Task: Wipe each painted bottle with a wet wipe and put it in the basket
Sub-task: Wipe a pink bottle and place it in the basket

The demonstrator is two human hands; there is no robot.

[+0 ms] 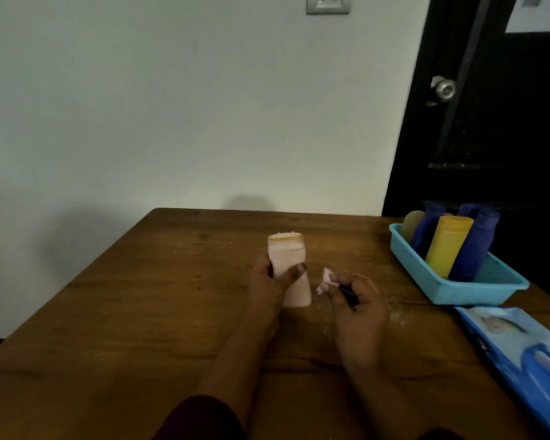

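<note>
My left hand [269, 285] grips a pale pink painted bottle [289, 265] above the middle of the wooden table [140, 296], thumb across its front. Just to its right, my right hand [353, 300] pinches a small crumpled pinkish wet wipe [326, 281] at the fingertips; the wipe is a short gap away from the bottle. A turquoise basket [438, 287] at the table's right edge holds a yellow bottle [446, 246], several dark blue bottles [472, 252] and a beige one [411, 222], all leaning toward the back.
A blue pack of wet wipes [521, 354] lies at the near right, in front of the basket. A pale wall stands behind the table. A dark door with a metal knob [443, 88] is at the right.
</note>
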